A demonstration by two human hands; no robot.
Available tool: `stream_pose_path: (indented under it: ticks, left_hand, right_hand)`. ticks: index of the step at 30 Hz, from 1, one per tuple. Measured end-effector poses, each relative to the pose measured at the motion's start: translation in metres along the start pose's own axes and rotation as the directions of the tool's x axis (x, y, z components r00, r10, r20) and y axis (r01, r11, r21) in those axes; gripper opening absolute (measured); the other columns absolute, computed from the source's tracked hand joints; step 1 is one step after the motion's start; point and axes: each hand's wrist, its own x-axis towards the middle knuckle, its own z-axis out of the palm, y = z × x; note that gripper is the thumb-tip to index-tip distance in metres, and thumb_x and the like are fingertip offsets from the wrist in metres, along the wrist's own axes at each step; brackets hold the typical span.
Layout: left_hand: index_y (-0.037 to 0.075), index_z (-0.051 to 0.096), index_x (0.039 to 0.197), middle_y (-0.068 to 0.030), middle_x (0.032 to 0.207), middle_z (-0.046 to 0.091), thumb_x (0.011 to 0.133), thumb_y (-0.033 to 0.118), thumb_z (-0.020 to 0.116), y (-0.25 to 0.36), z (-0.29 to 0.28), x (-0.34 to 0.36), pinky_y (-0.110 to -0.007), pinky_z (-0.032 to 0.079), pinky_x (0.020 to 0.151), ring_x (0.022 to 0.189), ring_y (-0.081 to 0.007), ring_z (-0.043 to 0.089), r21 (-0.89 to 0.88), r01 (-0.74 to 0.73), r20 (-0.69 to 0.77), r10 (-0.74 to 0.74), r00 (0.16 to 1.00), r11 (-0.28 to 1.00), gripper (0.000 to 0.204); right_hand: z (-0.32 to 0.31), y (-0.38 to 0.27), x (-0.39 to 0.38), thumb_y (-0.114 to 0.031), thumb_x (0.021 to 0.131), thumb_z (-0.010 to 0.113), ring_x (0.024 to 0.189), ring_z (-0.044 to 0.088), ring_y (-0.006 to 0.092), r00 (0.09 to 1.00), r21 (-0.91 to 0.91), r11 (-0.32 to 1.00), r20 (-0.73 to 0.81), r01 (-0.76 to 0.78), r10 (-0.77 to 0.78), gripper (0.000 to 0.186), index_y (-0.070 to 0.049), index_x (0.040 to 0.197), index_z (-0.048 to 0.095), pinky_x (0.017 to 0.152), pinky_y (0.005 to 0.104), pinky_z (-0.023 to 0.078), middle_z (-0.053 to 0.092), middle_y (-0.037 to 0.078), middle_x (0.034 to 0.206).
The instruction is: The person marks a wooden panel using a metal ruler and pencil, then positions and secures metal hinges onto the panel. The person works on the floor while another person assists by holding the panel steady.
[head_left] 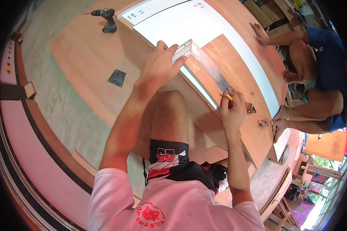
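Observation:
My left hand (pixel 162 63) grips the thick stock (pixel 184 48) of a try square at the near edge of a plywood board (pixel 256 146). The square's metal blade (pixel 208 65) lies diagonally across that board, toward my right hand (pixel 232 107). My right hand pinches a yellow pencil (pixel 230 97) beside the blade's far end. A ragged hole (pixel 250 108) sits in the wood just right of this hand. The plywood rests on a white panel (pixel 162 27) with handwritten marks.
A cordless drill (pixel 108 21) stands at the upper left, above a small dark plate (pixel 116 77). Another person's hand (pixel 262 38) rests at the upper right, with their bare feet (pixel 281 123) beside the boards. My bent knee (pixel 167 107) is below the work. Long panels (pixel 34 134) lie along the left.

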Motion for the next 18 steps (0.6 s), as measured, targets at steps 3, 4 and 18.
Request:
stream_pose_path:
  ticks: [3, 4, 18]
  left_hand:
    - [0.001, 0.068, 0.145, -0.0257, 0.129, 0.063, 0.106, 0.043, 0.066, 0.001, -0.002, -0.001, -0.052, 0.058, 0.096, 0.108, -0.0448, 0.072, -0.022, -0.011, -0.004, 0.011, 1.000, 1.000, 0.058]
    - [0.001, 0.069, 0.146, -0.0256, 0.129, 0.063, 0.105, 0.043, 0.066, 0.003, -0.003, -0.001, -0.051, 0.058, 0.096, 0.109, -0.0446, 0.072, -0.024, -0.001, 0.001, 0.001, 1.000, 1.000, 0.058]
    - [0.008, 0.073, 0.144, -0.0214, 0.121, 0.062, 0.103, 0.049, 0.072, -0.015, 0.016, 0.009, -0.047, 0.056, 0.093, 0.105, -0.0379, 0.068, -0.031, -0.056, -0.055, 0.054, 0.997, 0.998, 0.057]
  right_hand:
    - [-0.002, -0.006, 0.000, -0.012, 0.101, 0.074, 0.081, 0.076, 0.0225, 0.999, -0.003, 0.999, 0.018, -0.034, 0.034, 0.023, 0.001, 0.119, 0.079, 0.073, 0.0347, 0.062, 0.076, 0.016, 0.125]
    - [-0.003, -0.006, 0.001, -0.012, 0.101, 0.074, 0.083, 0.077, 0.0245, 0.999, -0.014, 0.999, 0.019, -0.037, 0.037, 0.024, 0.001, 0.119, 0.079, 0.074, 0.0361, 0.062, 0.075, 0.016, 0.125]
    - [-0.003, 0.003, -0.002, -0.011, 0.095, 0.071, 0.093, 0.077, 0.0363, 0.996, 0.051, 0.997, -0.068, 0.065, -0.061, 0.026, 0.003, 0.117, 0.077, 0.082, 0.0447, 0.063, 0.075, 0.018, 0.128]
